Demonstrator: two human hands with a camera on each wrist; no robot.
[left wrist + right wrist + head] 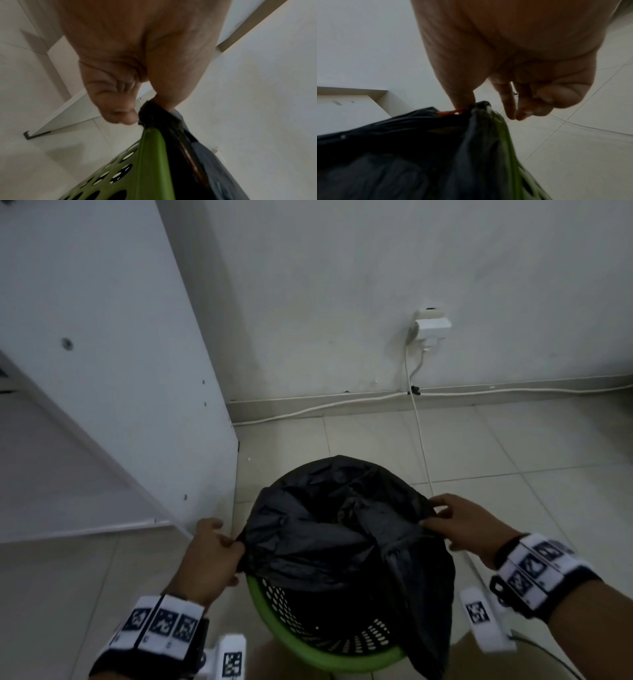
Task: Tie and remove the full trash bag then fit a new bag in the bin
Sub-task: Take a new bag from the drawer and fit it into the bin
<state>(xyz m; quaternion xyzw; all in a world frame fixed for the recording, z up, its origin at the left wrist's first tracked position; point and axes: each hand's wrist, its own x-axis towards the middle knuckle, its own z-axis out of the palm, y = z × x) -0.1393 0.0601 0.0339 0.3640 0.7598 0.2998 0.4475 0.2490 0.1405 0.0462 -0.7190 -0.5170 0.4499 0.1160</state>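
1. While the green bin (318, 652) stands on the tiled floor (513, 446) near a room corner, a black trash bag (329, 529) is stretched across its mouth between two hands.
2. On the bin's left side, the left hand (209, 556) pinches the bag's edge, fingers curled round a gathered bunch of plastic; the left wrist view shows that bunch squeezed between thumb and fingers (120, 116) just above the green rim (150, 155).
3. On the far right side, the right hand (466, 525) grips the opposite edge; in the right wrist view the thumb and one finger nip the plastic, and the other fingers (527, 108) hang curled beside it, holding nothing.
4. A thin orange strip (450, 112) shows at the bag's hem by that thumb.
5. The far part of the bag lies over the far rim; on the near side the rim is bare and the bin's holed inner wall (342, 631) shows.
6. A loose flap of the bag hangs down outside the bin on the right.
7. A white cabinet panel (113, 354) stands to the left of the bin.
8. A wall socket with a plug (431, 325) sits on the wall behind, and a white cable (419, 440) runs down from it across the floor past the bin.
9. Both wrists wear bands with black-and-white markers (161, 625).
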